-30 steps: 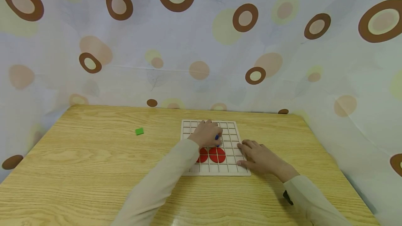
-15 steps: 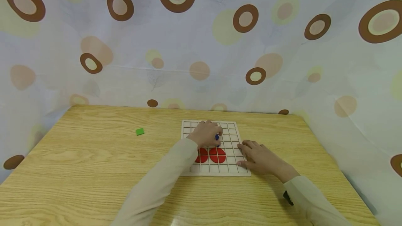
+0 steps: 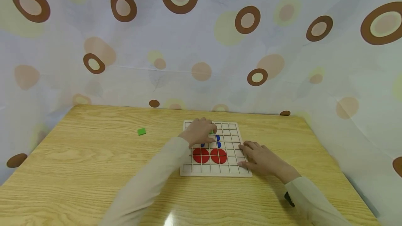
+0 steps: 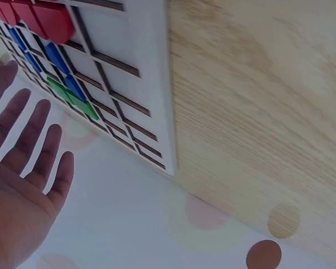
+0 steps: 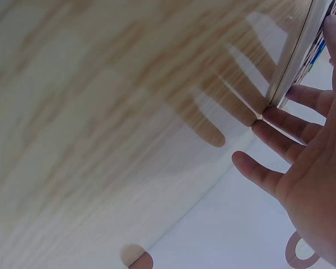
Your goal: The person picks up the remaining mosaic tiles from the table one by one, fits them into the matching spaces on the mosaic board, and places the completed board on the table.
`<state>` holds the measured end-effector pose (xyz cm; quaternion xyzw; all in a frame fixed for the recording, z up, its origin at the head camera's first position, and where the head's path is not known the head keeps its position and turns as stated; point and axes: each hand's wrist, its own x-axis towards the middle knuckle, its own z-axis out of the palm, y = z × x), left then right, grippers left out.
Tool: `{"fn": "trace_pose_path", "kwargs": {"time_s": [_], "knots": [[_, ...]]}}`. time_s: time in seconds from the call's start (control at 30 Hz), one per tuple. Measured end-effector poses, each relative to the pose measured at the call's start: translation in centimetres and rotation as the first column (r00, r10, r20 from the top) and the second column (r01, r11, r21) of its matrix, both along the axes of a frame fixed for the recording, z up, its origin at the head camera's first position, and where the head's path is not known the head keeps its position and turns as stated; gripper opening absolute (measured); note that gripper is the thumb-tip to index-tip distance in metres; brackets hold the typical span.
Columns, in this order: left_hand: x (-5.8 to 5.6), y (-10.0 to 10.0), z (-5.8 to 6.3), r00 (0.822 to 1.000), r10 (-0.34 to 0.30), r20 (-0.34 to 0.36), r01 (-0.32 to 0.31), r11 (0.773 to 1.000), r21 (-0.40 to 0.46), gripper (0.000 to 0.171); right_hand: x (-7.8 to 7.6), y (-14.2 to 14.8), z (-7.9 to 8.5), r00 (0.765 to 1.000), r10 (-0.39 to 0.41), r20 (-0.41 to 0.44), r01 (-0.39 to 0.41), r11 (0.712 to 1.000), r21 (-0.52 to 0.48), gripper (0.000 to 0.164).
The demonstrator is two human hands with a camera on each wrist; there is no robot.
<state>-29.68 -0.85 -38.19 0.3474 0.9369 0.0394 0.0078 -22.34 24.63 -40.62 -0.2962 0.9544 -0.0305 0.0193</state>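
A pale gridded board (image 3: 216, 175) lies on the table. Two red discs, made of quarter pieces, fill cells near its front; the right red disc (image 3: 218, 156) is fully visible. Blue pieces (image 3: 219, 144) sit in cells behind them, partly covered by my left hand (image 3: 198, 132). That hand hovers low over the board, fingers apart, nothing in its grasp. In the left wrist view its fingers are loosely extended, near green pieces (image 4: 73, 100) set in the grid beside blue ones. My right hand (image 3: 259, 156) rests at the board's right edge, fingertips touching the rim.
One loose green tile (image 3: 141, 131) lies on the wooden table (image 3: 94, 170), left of the board. Behind and to the right hangs a patterned curtain (image 3: 201, 44) at the table's edges. A small black object (image 3: 289, 199) shows beneath the right sleeve.
My left hand has let go of the blue piece and shifted left, uncovering blue pieces and a bit of green in the grid. The right hand keeps its place on the board.
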Motion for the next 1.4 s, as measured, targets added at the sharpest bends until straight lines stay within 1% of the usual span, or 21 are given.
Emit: {"fn": "trace_pose_path", "kwargs": {"time_s": [0.27, 0.4, 0.87, 1.07, 1.17, 1.2, 1.4], "knots": [[-0.3, -2.6, -0.5, 1.0, 0.005, -0.025, -0.003, 0.998, 0.057, 0.026, 0.1, -0.1, 0.0, 1.0, 0.002, 0.005, -0.002, 1.0, 0.002, 0.064], [-0.2, -3.8, -0.6, 0.999, 0.006, -0.037, -0.003, 0.997, 0.078, 0.025, 0.1, -0.1, 0.0, 1.0, 0.005, 0.002, -0.005, 1.0, 0.001, 0.063], [0.7, -7.9, -0.3, 0.997, 0.045, -0.065, -0.038, 0.995, 0.091, 0.024, 0.0, 0.0, 0.0, 1.0, 0.008, -0.001, -0.008, 1.0, 0.004, 0.065], [0.8, -10.1, -0.3, 0.994, 0.08, -0.069, -0.074, 0.993, 0.088, 0.025, 0.0, 0.0, 0.0, 1.0, 0.007, 0.003, -0.007, 1.0, 0.005, 0.065], [0.8, -11.4, -0.5, 0.991, 0.093, -0.092, -0.084, 0.992, 0.097, 0.026, -0.1, 0.0, 0.0, 1.0, 0.006, 0.001, -0.006, 1.0, 0.002, 0.065], [0.7, -11.8, -0.6, 0.99, 0.095, -0.101, -0.085, 0.991, 0.104, 0.026, -0.1, 0.1, 0.0, 1.0, 0.007, -0.001, -0.007, 1.0, 0.003, 0.065], [0.6, -14.5, -0.9, 0.988, 0.115, -0.1, -0.096, 0.979, 0.18, 0.026, -0.1, 0.2, -0.2, 1.0, 0.011, -0.011, -0.011, 1.0, 0.0, 0.064]]}}
